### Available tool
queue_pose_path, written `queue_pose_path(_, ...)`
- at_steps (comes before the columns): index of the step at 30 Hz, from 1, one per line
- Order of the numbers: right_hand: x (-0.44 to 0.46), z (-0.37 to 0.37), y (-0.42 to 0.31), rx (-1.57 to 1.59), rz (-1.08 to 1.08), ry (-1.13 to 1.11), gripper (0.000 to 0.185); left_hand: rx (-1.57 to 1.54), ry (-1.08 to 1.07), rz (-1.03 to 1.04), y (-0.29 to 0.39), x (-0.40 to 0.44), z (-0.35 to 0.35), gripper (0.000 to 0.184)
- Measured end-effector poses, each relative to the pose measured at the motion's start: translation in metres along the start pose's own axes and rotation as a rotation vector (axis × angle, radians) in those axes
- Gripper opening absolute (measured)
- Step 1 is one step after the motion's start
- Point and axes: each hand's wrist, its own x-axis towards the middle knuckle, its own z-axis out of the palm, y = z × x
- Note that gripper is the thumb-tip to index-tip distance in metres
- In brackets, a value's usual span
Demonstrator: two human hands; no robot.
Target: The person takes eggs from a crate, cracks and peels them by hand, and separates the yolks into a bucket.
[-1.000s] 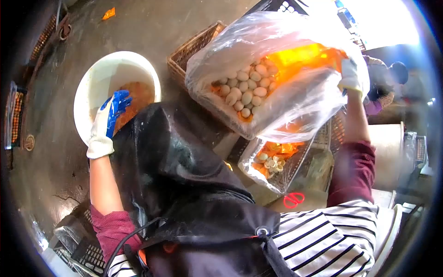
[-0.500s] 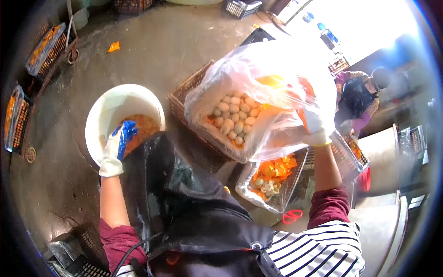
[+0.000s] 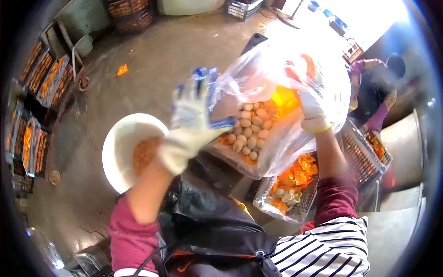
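My left hand [image 3: 189, 115], in a white glove with blue fingertips, is raised with its fingers spread. It holds nothing and hovers beside the left edge of a crate lined with a clear plastic bag [image 3: 286, 138]. A pile of pale eggs [image 3: 251, 127] lies inside the bag, with an orange-yellow wrapper [image 3: 285, 99] behind them. At the right of the crate, my right hand [image 3: 317, 113], also gloved, grips the bag's gathered edge; its fingers are partly hidden by glare and plastic. Left of my apron stands a white bucket [image 3: 113, 152] with brownish contents.
A second lined crate [image 3: 300, 203] below holds orange wrappers and pale shells. Further right is a crate [image 3: 364, 154], with a co-worker [image 3: 376, 87] bending beyond it. Stacked crates [image 3: 50, 83] line the left side. An orange scrap [image 3: 122, 69] lies on the wet floor.
My left hand has risen out of the white bucket and moved right toward the eggs, its fingers now spread. My right hand still holds the bag. The whole view has shifted slightly.
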Motion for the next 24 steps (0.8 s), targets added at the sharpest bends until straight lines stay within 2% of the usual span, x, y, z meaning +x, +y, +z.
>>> queue_pose_path(1,-0.007,0.000,-0.002,0.006,-0.017,0.007,0.037,0.116,0.010,0.043,0.019,0.024,0.025,0.102)
queue_pose_path(3,-0.019,-0.003,-0.005,0.027,-0.057,0.013,0.037,0.117,0.095,0.131,0.047,0.067,0.070,0.102)
queue_pose_path(6,-0.036,-0.017,-0.009,0.060,-0.098,0.005,0.036,0.118,0.212,-0.010,0.041,0.129,0.133,0.080)
queue_pose_path(9,-0.046,-0.043,0.006,0.087,-0.069,-0.009,0.035,-0.312,-0.111,-0.103,0.022,0.162,0.088,0.046)
queue_pose_path(11,-0.051,-0.061,0.027,0.100,-0.015,0.007,0.035,-0.400,0.103,-0.127,0.007,0.173,0.084,0.023)
queue_pose_path(12,-0.053,-0.067,0.041,0.110,0.012,0.024,0.034,-0.384,0.075,-0.240,0.009,0.180,0.078,0.022)
queue_pose_path(15,-0.055,-0.074,0.084,0.182,0.102,0.086,0.031,-0.255,0.208,-0.153,0.022,0.192,0.096,0.021)
queue_pose_path(16,-0.049,-0.075,0.099,0.253,0.110,0.131,0.032,-0.221,0.236,-0.190,0.025,0.198,0.107,0.021)
queue_pose_path(18,-0.034,-0.072,0.127,0.347,0.088,0.185,0.035,-0.263,0.383,-0.119,0.009,0.214,0.140,0.020)
queue_pose_path(20,-0.009,-0.073,0.153,-0.161,-0.019,0.026,0.043,-0.350,0.246,-0.227,0.017,0.225,0.130,0.022)
queue_pose_path(21,0.005,-0.067,0.160,0.021,0.074,0.009,0.043,-0.191,0.253,-0.242,0.013,0.234,0.135,0.023)
queue_pose_path(23,0.023,-0.051,0.188,0.247,0.131,0.043,0.044,0.064,0.331,0.088,-0.002,0.241,0.141,0.029)
queue_pose_path(24,0.032,-0.043,0.202,0.359,0.157,0.064,0.044,-0.280,0.158,-0.140,-0.002,0.249,0.144,0.028)
